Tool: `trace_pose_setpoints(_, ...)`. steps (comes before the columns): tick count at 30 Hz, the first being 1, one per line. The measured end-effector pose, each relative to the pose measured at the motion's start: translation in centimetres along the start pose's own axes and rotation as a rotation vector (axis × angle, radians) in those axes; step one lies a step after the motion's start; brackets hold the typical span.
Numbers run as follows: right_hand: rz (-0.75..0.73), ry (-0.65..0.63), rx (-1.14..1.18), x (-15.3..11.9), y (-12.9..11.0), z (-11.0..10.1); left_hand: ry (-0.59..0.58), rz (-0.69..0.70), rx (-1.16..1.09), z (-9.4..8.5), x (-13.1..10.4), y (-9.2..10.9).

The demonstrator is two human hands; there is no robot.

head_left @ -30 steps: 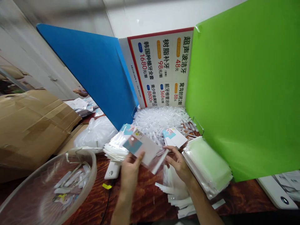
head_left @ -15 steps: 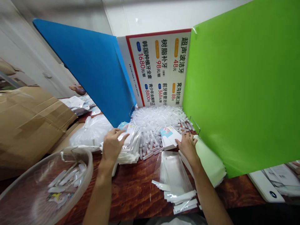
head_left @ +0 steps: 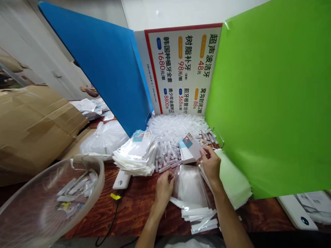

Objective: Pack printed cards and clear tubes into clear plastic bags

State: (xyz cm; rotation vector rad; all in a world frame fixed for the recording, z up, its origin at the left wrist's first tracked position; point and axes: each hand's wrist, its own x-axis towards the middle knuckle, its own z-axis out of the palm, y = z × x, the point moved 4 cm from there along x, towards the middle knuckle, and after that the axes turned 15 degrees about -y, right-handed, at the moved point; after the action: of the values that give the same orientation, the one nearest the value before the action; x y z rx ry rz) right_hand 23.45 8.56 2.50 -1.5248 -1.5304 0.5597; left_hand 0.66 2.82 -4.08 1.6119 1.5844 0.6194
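My right hand (head_left: 212, 166) pinches a printed card (head_left: 194, 147) by its near right corner, lifting it at a tilt over a stack of similar cards (head_left: 185, 155). Below it lies a fanned pile of clear plastic bags (head_left: 190, 187) with white sealing strips toward me. At the upper left edge of that pile, my left hand (head_left: 164, 186) has its thumb and fingers closed on a bag's edge. Farther left, bagged cards (head_left: 137, 155) form a thick heap. Behind the cards spreads a mound of small translucent white tubes (head_left: 177, 129).
Blue (head_left: 103, 65), printed (head_left: 181, 69) and green boards (head_left: 271, 96) stand around the tubes. A clear plastic bin (head_left: 99, 179) and cardboard box (head_left: 36, 131) occupy the left. Pale green sheets (head_left: 234, 179) lie right. A white device (head_left: 121, 179) trails a cable.
My left hand has left the bagged cards and moved right and toward me to the clear bags. My right hand has raised one card off its stack. The view has shifted slightly.
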Motion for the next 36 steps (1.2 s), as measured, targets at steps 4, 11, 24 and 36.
trace_pose_setpoints(4,0.064,-0.027,0.308,-1.8,0.3,-0.7,-0.005,0.004,-0.38,-3.4,-0.9,-0.9)
trace_pose_setpoints(11,0.087,-0.294,0.338,-5.6,-0.3,-0.7,0.246,-0.041,-1.03,-7.5,-2.5,1.3)
trace_pose_setpoints(24,0.2,-0.417,0.744,-6.3,0.1,2.0,0.222,0.009,-1.041,-5.8,-1.7,3.0)
trace_pose_setpoints(36,0.049,-0.577,0.867,-5.1,-4.7,6.0,0.124,-0.006,-0.78,-8.5,-1.7,4.1)
